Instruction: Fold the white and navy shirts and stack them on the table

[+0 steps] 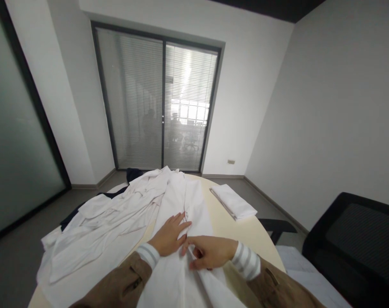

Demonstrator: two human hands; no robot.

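Observation:
A long white coat (pixel 194 196) lies spread lengthwise over the table, its front edges meeting along the middle. My left hand (pixel 170 234) rests on it with the fingers stretched out over the front seam, holding nothing. Just to the right and nearer to me, my right hand (pixel 210 251) is bent, its fingers closed on the coat's front edge. Fabric below that hand is lifted into a fold. The right fingertips are partly hidden by the hand itself.
Crumpled white garments (pixel 117 218) pile up on the left, with dark cloth (pixel 74 216) beneath. A folded white garment (pixel 234 202) lies at the right of the round table (pixel 261 239). A black office chair (pixel 354 239) stands at the right, beside white cloth (pixel 305 269).

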